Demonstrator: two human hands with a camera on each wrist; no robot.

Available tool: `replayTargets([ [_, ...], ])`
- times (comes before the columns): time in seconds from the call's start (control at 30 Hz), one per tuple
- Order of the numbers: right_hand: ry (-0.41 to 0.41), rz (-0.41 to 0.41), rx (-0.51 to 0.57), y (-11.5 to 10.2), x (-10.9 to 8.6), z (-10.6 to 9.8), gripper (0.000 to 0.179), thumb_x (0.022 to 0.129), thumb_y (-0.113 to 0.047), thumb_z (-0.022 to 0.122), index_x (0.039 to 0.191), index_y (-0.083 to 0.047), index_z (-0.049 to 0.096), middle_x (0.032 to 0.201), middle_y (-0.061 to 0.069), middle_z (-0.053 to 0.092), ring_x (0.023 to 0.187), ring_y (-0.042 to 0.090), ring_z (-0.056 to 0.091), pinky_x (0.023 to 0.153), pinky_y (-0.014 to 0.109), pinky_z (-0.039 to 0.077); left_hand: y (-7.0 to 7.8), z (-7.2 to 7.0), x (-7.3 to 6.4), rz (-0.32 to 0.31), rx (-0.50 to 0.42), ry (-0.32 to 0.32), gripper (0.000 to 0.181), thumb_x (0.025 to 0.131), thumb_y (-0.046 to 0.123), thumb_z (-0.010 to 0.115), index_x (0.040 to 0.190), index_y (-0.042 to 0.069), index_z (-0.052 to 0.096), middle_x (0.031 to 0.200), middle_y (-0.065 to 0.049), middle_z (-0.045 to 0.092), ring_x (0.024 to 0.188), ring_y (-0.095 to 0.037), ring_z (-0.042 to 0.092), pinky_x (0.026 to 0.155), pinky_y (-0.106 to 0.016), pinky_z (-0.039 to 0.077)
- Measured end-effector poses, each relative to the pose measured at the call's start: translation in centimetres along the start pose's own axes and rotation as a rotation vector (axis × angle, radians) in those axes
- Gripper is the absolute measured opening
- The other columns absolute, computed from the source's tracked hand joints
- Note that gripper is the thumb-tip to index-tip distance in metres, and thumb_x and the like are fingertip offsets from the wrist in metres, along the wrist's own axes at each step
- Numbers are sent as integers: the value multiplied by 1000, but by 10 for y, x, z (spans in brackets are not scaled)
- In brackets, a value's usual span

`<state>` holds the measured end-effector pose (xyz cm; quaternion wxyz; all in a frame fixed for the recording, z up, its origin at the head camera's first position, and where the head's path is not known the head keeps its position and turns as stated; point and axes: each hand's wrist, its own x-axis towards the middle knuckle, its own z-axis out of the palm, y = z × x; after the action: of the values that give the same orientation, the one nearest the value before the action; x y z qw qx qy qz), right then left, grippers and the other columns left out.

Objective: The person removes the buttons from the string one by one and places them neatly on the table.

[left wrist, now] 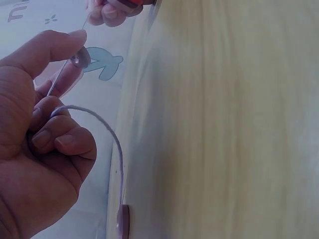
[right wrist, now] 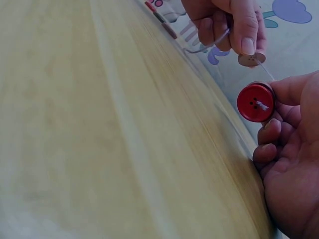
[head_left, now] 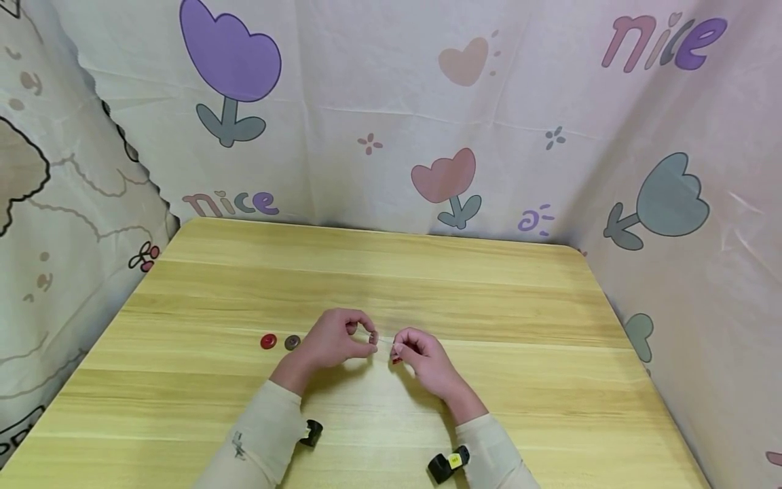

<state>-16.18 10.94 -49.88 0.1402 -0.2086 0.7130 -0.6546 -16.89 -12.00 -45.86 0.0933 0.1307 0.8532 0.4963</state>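
Note:
My left hand (head_left: 330,339) pinches a brown button (right wrist: 251,59) between thumb and fingertip. A pale cord (left wrist: 94,114) runs from that button into its curled lower fingers, then loops down toward the table. Close by on the right, my right hand (head_left: 432,363) grips a round red button (right wrist: 255,103) with holes, and a cord end shows at its face. Behind this button sits at least one more disc, partly hidden by the fingers. A short stretch of cord spans the gap between the two hands, above the table.
Left of the left hand, another red button (head_left: 268,341) and a dark brown button (head_left: 292,342) lie on the wooden table (head_left: 391,278). A printed curtain (head_left: 366,81) hangs behind the table and along its sides. Each sleeve carries a black wrist camera (head_left: 449,464).

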Motion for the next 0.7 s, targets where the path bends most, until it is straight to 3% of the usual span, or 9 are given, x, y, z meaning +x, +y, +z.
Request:
replayTargets([
  [0.33, -5, -21, 33, 2, 0, 0, 18, 103, -7, 54, 94, 8, 59, 91, 26, 61, 85, 28, 62, 82, 42, 53, -2, -10, -1, -33, -10, 6, 20, 76, 15, 87, 88, 22, 72, 60, 2, 29, 53, -13, 29, 55, -29, 33],
  [0.7, 2, -17, 25, 3, 0, -1, 18, 103, -8, 55, 94, 7, 59, 91, 24, 62, 85, 31, 62, 82, 41, 54, -3, -24, -5, -81, -11, 54, 21, 75, 14, 88, 87, 22, 72, 62, 1, 33, 57, -15, 33, 57, -32, 35],
])
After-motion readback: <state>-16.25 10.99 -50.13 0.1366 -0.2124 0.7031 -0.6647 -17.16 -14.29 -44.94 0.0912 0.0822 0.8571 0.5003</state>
